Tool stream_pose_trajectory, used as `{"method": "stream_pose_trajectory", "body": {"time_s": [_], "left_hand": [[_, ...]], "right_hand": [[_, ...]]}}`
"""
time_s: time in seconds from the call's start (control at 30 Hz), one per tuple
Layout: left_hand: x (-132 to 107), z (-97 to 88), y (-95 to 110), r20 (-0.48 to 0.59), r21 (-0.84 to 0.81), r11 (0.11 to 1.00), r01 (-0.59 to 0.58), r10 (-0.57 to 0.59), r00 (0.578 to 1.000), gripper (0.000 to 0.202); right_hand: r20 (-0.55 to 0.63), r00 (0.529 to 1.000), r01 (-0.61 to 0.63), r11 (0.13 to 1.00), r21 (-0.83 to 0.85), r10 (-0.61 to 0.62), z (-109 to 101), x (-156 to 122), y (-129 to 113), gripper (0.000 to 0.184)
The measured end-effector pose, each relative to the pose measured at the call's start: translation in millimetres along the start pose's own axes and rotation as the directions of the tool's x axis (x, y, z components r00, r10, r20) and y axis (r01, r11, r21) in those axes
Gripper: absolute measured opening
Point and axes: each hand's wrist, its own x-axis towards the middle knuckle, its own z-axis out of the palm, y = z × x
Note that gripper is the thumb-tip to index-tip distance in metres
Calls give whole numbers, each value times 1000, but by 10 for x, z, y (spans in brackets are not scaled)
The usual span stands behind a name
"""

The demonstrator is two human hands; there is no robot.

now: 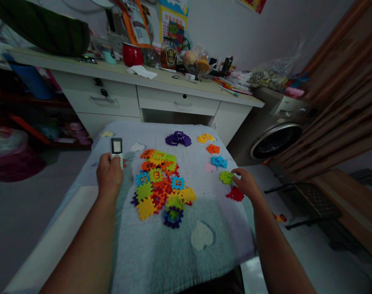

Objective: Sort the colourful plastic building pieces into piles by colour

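My left hand is wrapped round a small white handheld device with a square screen, at the left side of the cloth. On the right, my right hand has its thumb and forefinger apart at the edge of a small green pile of toothed plastic building pieces; whether they touch is hard to make out. Red pieces lie just below that hand. Above the green ones come blue pieces, orange pieces and yellow pieces. A mixed heap of pieces spreads between my hands.
Purple pieces lie at the far end of the cloth-covered table. Behind it stands a white drawer desk bearing a red pot, a jar and a watermelon. A washing machine stands at the right.
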Motion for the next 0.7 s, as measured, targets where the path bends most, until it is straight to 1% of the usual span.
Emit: {"method": "stream_pose_trajectory", "body": {"time_s": [0.07,0.17,0.3,0.4,0.5,0.57,0.63,0.7], "left_hand": [[8,-6,-13,-9,11,1000,-13,13,1000,17],[38,9,-57,-1,-20,1000,-15,15,1000,18],[81,49,-112,6,-38,999,5,-5,1000,22],[87,58,-115,16,-65,998,3,-2,1000,23],[68,51,-85,23,-101,995,10,-8,1000,22],[52,45,-59,24,-129,991,25,-22,999,21],[40,41,-37,22,-141,989,35,-32,999,20],[33,40,-23,19,-145,989,38,-36,999,20]], "right_hand": [[-20,999,35,999,28,-34,-15,-5,-131,28],[-17,992,124,989,84,-123,5,-26,-376,27],[36,963,258,951,172,-268,138,-73,-737,24],[85,926,341,912,227,-367,280,-104,-998,22],[140,870,421,860,289,-473,399,-117,-1233,21],[170,834,453,827,333,-525,454,-117,-1366,22],[190,805,470,799,374,-562,498,-113,-1470,25],[190,788,480,778,405,-585,546,-111,-1539,32]]}}
